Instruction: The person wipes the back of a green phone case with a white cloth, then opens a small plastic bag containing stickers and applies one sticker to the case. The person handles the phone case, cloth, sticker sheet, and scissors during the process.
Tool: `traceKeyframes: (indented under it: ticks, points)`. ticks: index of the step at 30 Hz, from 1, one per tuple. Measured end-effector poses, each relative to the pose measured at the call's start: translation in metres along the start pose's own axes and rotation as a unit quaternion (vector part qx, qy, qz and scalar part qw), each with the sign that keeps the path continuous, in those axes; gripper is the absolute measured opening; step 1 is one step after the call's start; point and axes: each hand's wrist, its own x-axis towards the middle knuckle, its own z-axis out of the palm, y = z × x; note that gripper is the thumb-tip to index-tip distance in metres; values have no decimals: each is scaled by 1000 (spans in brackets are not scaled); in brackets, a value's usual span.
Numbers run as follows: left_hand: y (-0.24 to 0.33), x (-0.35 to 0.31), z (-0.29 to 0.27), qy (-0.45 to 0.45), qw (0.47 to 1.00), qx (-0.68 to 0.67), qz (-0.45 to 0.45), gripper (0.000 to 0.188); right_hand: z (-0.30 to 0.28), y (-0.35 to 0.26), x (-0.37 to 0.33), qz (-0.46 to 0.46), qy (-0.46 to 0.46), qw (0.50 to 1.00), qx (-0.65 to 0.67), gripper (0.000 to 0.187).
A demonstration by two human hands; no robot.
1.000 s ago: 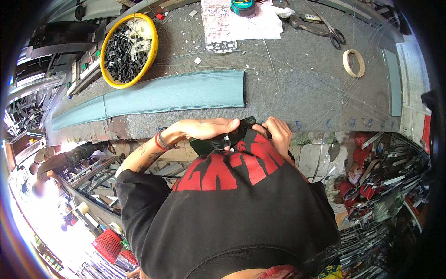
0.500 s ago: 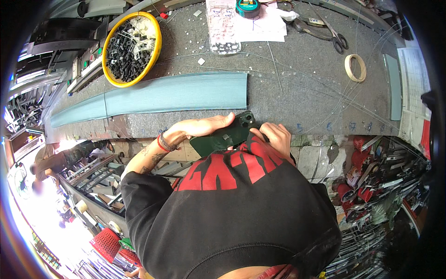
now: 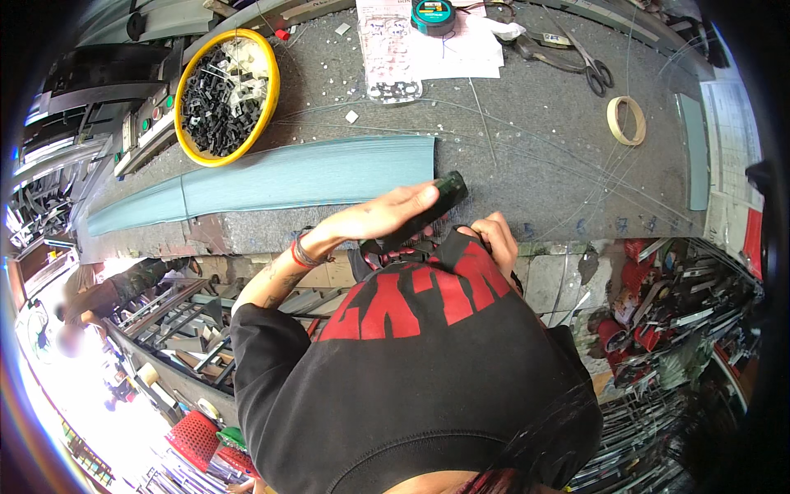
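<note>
My left hand (image 3: 387, 216) is closed around a dark green smartphone (image 3: 444, 198), gripping it by its long edge. The phone is tilted steeply, so mostly its narrow side and one end show, above the near edge of the workbench. Just right of it, my right hand (image 3: 495, 240) is curled against the front of my black shirt; what its fingers hold, if anything, is hidden. Beyond the left hand lies a bundle of long pale blue-grey slats (image 3: 313, 171) on the grey bench (image 3: 527, 173), tied with a cord toward its left part.
A yellow-rimmed basket (image 3: 271, 99) of black and white plastic clips stands far left. At the back lie a teal tape measure (image 3: 434, 16), papers (image 3: 469, 62) and scissors (image 3: 599, 78). A tape roll (image 3: 626, 121) and loose cords are on the right. Another person (image 3: 107, 298) is at far left.
My left hand has moved right and tipped the phone from showing its back to nearly edge-on. My right hand stays near the shirt, its fingers more curled. The view has shifted slightly.
</note>
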Motion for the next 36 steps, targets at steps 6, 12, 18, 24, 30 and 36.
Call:
traceKeyframes:
  ticks: [6,12,18,24,30,36]
  points:
    - [-5,16,29,-31,994,-70,82,64,-2,1,3,-99,-28,980,-168,17]
    - [18,27,14,-41,862,-464,200,76,-20,6,12,-58,56,997,-12,37]
    - [-26,-46,2,93,907,-359,198,80,-37,18,31,6,65,993,93,22]
    - [-143,-166,49,204,959,-169,-103,79,-24,14,21,79,-62,984,150,24]
    - [-263,-73,83,365,836,-364,-189,79,-7,12,23,92,-177,958,204,33]
    - [-338,14,78,449,775,-412,-165,80,-17,11,29,114,-207,955,178,36]
